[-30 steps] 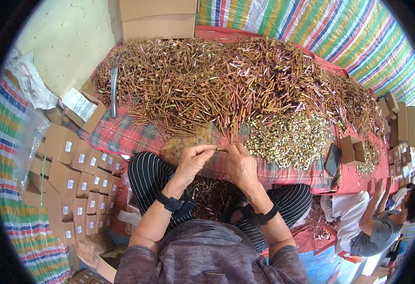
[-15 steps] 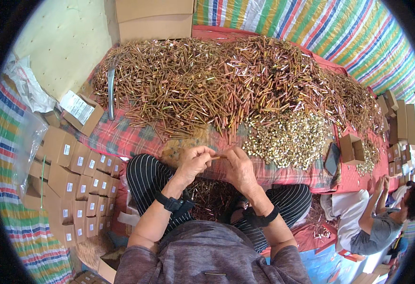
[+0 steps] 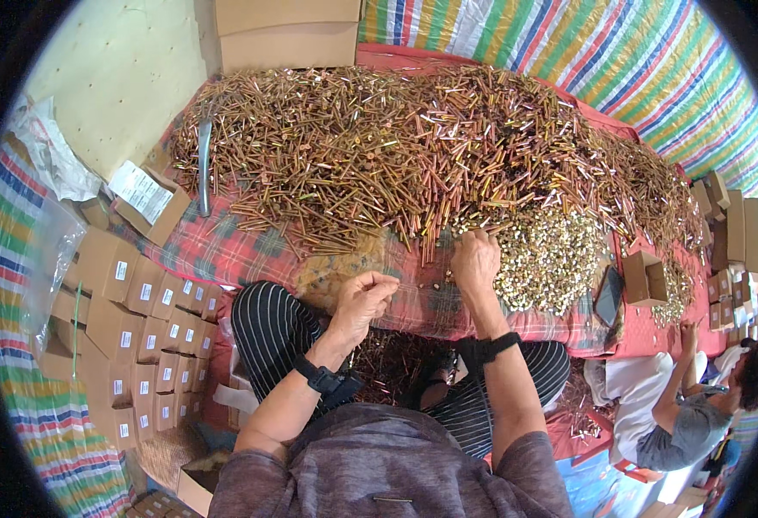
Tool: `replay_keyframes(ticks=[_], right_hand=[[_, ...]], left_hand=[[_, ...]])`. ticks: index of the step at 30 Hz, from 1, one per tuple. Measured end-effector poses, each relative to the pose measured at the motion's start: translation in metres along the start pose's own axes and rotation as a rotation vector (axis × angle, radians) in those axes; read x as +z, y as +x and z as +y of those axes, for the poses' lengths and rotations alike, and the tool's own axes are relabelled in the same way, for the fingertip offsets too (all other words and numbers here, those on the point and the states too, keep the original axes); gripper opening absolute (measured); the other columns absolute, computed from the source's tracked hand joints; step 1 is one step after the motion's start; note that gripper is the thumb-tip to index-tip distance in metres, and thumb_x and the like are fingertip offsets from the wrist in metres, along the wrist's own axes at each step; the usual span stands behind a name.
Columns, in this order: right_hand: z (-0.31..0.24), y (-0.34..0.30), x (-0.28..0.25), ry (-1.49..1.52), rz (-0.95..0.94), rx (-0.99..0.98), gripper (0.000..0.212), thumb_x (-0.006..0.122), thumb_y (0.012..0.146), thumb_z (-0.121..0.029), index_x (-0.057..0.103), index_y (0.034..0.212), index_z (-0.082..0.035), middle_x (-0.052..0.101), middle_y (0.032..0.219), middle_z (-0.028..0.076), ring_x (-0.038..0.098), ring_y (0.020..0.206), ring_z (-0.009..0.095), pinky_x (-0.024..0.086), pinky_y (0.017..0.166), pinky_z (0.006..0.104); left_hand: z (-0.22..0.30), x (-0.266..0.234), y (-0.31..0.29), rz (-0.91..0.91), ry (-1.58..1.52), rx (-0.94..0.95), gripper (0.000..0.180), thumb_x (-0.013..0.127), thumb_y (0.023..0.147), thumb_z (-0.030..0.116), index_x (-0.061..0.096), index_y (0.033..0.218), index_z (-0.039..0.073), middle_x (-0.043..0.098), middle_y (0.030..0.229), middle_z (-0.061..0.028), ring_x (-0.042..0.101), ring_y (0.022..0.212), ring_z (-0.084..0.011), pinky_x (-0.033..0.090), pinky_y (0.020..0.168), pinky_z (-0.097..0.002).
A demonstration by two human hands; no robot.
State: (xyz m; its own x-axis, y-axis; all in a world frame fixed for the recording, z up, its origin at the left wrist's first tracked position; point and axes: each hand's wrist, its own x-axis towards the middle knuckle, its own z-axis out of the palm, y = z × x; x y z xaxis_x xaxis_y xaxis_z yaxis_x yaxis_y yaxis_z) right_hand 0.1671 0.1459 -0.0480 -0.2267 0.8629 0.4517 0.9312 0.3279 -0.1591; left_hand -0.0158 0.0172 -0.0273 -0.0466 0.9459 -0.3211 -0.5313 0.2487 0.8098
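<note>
My left hand (image 3: 365, 304) hovers above the near edge of the cloth, its thumb and fingers pinched together; what they hold, if anything, does not show. Farther forward, my right hand (image 3: 475, 257) reaches down where two heaps meet, with its fingers curled and their tips hidden under the hand. Long copper-coloured bolts (image 3: 327, 155) make up the big heap across the cloth. Beside my right hand lies a heap of small, shiny, gold-coloured nuts (image 3: 551, 259). More bolts (image 3: 392, 363) lie in a dark pile between my legs.
A curved metal bar (image 3: 204, 168) lies at the heap's left end. Stacked small cardboard boxes (image 3: 128, 337) stand at my left. To the right are a phone (image 3: 608, 295) and an open small box (image 3: 645, 278). Another person (image 3: 681, 414) sits at the far right.
My hands were together around a bolt; now they are apart. My right hand has moved forward to the heaps, while my left stays near its place. The bolt no longer shows in them.
</note>
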Motion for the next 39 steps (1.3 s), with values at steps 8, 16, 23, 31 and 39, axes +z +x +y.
replay_keyframes(ticks=[8, 16, 23, 31, 39], right_hand=[[-0.004, 0.008, 0.000, -0.076, -0.147, -0.024, 0.013, 0.060, 0.068, -0.005, 0.059, 0.079, 0.000, 0.060, 0.079, 0.015, 0.058, 0.079, 0.031, 0.045, 0.072, 0.0404], [-0.043, -0.025, -0.051, 1.031, -0.419, 0.207, 0.014, 0.053, 0.082, -0.006, 0.058, 0.091, 0.003, 0.059, 0.073, 0.006, 0.053, 0.063, 0.013, 0.044, 0.055, 0.0232], [-0.067, -0.059, -0.076, 1.258, -0.399, 0.104, 0.012, 0.057, 0.084, -0.003, 0.059, 0.095, 0.001, 0.058, 0.084, 0.004, 0.053, 0.074, 0.008, 0.044, 0.062, 0.0214], [-0.066, -0.062, -0.084, 1.248, -0.385, 0.042, 0.008, 0.059, 0.086, -0.006, 0.057, 0.087, 0.002, 0.058, 0.079, 0.006, 0.051, 0.070, 0.010, 0.043, 0.057, 0.0262], [-0.072, -0.065, -0.091, 0.972, -0.179, -0.079, 0.026, 0.056, 0.091, -0.022, 0.055, 0.079, 0.001, 0.049, 0.059, 0.012, 0.047, 0.052, 0.020, 0.041, 0.051, 0.0330]], left_hand=[[0.008, 0.004, -0.006, 0.044, -0.009, 0.009, 0.005, 0.061, 0.081, 0.004, 0.061, 0.085, 0.000, 0.052, 0.066, -0.0005, 0.038, 0.049, -0.0029, 0.027, 0.042, -0.0170], [0.012, 0.004, -0.010, 0.077, -0.065, 0.016, 0.002, 0.055, 0.077, 0.002, 0.057, 0.077, 0.001, 0.048, 0.059, -0.0004, 0.034, 0.045, -0.0042, 0.023, 0.039, -0.0179], [0.013, 0.013, -0.014, 0.083, -0.102, -0.038, 0.002, 0.056, 0.075, 0.003, 0.058, 0.073, 0.003, 0.047, 0.057, 0.0012, 0.035, 0.045, -0.0040, 0.022, 0.039, -0.0180], [0.015, 0.014, -0.019, 0.008, -0.069, -0.006, 0.007, 0.058, 0.073, 0.001, 0.056, 0.068, 0.006, 0.048, 0.056, 0.0022, 0.038, 0.046, -0.0044, 0.023, 0.040, -0.0186], [0.011, 0.018, -0.021, -0.008, -0.011, 0.035, 0.007, 0.057, 0.073, -0.001, 0.055, 0.075, 0.005, 0.049, 0.060, 0.0027, 0.040, 0.048, -0.0044, 0.026, 0.041, -0.0186]])
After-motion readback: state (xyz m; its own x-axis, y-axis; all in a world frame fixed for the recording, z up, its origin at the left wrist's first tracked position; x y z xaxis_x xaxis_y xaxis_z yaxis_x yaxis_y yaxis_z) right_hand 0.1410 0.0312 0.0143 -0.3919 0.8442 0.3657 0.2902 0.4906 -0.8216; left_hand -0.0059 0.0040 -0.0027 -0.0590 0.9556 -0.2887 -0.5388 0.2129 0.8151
